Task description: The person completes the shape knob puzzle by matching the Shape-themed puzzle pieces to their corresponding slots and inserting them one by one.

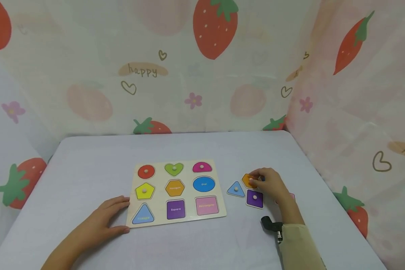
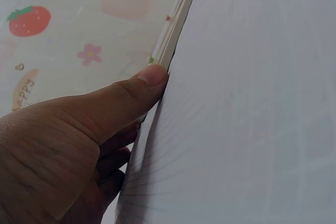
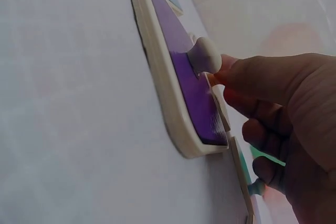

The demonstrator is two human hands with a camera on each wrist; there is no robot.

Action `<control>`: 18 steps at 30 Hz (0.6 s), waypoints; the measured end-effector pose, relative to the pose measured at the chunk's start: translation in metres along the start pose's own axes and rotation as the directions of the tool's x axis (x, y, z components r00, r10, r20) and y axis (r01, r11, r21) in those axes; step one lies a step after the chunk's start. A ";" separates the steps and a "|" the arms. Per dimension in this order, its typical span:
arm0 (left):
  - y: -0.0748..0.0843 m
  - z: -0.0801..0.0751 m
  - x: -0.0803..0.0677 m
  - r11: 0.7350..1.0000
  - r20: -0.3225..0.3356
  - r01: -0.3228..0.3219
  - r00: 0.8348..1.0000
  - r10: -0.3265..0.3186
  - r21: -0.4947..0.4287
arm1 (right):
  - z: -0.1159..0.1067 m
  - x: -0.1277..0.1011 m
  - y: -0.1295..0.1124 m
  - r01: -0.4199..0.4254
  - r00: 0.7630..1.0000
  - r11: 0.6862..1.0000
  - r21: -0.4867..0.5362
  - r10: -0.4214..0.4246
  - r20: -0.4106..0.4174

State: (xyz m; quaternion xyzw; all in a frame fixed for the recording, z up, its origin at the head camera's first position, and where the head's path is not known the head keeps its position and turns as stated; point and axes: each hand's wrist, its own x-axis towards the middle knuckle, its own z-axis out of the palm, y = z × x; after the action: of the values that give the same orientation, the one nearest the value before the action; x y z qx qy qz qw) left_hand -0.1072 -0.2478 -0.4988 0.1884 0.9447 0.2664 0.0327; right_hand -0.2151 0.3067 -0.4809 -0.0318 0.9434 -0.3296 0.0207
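The orange hexagon piece (image 1: pixel 246 180), with a flat coloured face, lies right of the puzzle board (image 1: pixel 159 187); the right hand (image 1: pixel 270 183) pinches it by its knob. The adjacent purple square piece (image 1: pixel 251 203) shows a glossy face, thick pale edge, rounded corner and bulbous knob. A blue triangle piece (image 1: pixel 235 194) sits left of both. The board is thin, pale and rectangular, on smooth white cloth (image 1: pixel 195 245). Before me, the left hand (image 1: pixel 99 221), fingers extended without clenching, touches its left edge.
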 end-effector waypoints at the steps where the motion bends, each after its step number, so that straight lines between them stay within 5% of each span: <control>1: 0.000 -0.001 0.000 1.000 0.000 0.000 1.000 0.000 -0.001 | 0.000 0.000 0.000 0.005 1.000 1.000 -0.004 -0.005 0.001; 12: 0.003 -0.001 -0.001 1.000 0.002 -0.004 1.000 0.004 -0.014 | 0.002 -0.001 0.000 0.014 1.000 0.994 -0.106 -0.014 -0.005; 18: 0.003 -0.002 0.000 1.000 0.002 -0.001 1.000 0.001 -0.015 | 0.001 0.003 -0.006 0.006 0.999 0.998 -0.056 -0.009 -0.050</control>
State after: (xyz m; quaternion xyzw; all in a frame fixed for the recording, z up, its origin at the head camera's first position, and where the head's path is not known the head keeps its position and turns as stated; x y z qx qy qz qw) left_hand -0.1069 -0.2466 -0.4957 0.1889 0.9426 0.2730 0.0349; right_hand -0.2177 0.3011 -0.4775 -0.0274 0.9522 -0.3041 -0.0052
